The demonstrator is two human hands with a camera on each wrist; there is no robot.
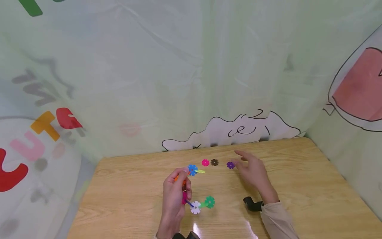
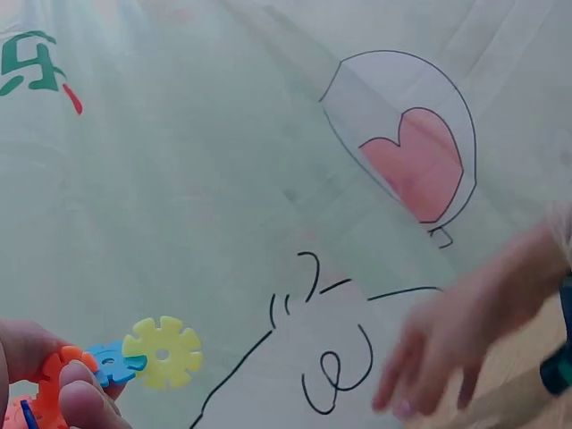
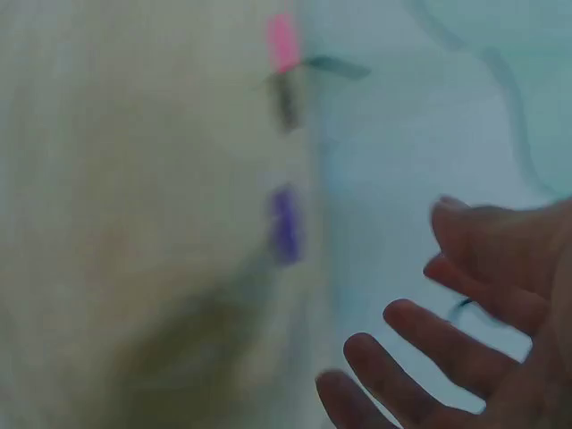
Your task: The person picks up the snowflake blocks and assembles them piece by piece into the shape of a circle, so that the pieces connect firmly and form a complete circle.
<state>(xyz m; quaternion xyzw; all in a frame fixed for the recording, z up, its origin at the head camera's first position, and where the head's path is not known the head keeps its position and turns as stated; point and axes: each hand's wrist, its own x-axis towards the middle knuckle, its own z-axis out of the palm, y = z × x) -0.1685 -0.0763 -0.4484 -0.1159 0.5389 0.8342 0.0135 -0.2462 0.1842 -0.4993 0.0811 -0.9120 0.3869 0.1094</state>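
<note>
A curved chain of notched plastic snowflake discs is gripped between the thumb and fingers of my left hand [image 1: 174,192]. From its upper end, a blue disc [image 1: 192,170] and a yellow disc [image 2: 163,354] stick out past the fingertips. An orange disc [image 2: 61,380] sits between thumb and fingers, partly covered. Lower down hang a magenta disc [image 1: 184,198], a white disc [image 1: 195,207] and a green disc [image 1: 210,201]. My right hand [image 1: 253,169] hovers beside a loose purple disc [image 1: 230,165], fingers spread and holding nothing; the right wrist view shows the purple disc blurred.
A loose pink disc [image 1: 205,162] and a brown disc [image 1: 214,162] lie side by side near the back of the wooden table [image 1: 125,199]. Behind the table hangs a printed pale curtain [image 1: 149,83]. Black wrist devices, such as the right one [image 1: 253,204], are worn on both arms.
</note>
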